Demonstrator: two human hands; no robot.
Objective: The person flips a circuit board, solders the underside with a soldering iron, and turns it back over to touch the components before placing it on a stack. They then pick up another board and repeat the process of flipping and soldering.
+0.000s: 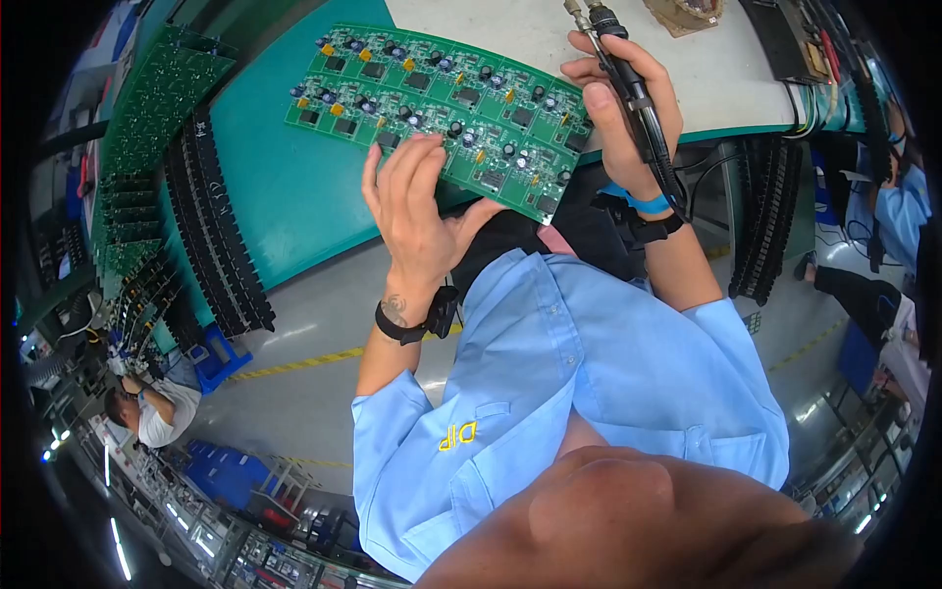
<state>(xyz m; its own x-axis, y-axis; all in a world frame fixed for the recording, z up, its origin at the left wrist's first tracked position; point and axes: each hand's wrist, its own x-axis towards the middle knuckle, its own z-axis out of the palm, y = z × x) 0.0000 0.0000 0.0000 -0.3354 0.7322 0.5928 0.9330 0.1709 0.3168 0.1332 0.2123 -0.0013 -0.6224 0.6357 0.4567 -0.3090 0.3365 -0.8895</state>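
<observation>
A long green circuit board panel (446, 96), crowded with black chips, round capacitors and yellow parts, lies tilted over the green work surface. My left hand (414, 201) is closed on its near edge, fingers on top and the thumb spread along the edge. At the panel's right end, my right hand (638, 113) wraps around a slim black hand tool (628, 88) with a metal end and a cable. The tool's metal end points away from me, off the panel. My right thumb is close to the panel's corner; whether it touches, I cannot tell.
Green boards (157, 108) stand in a black slotted rack (211, 226) on the left. Another black rack (767, 221) is at the right. A pale mat (481, 20) covers the far bench. A brown holder (684, 14) sits at the back. Other people work farther off.
</observation>
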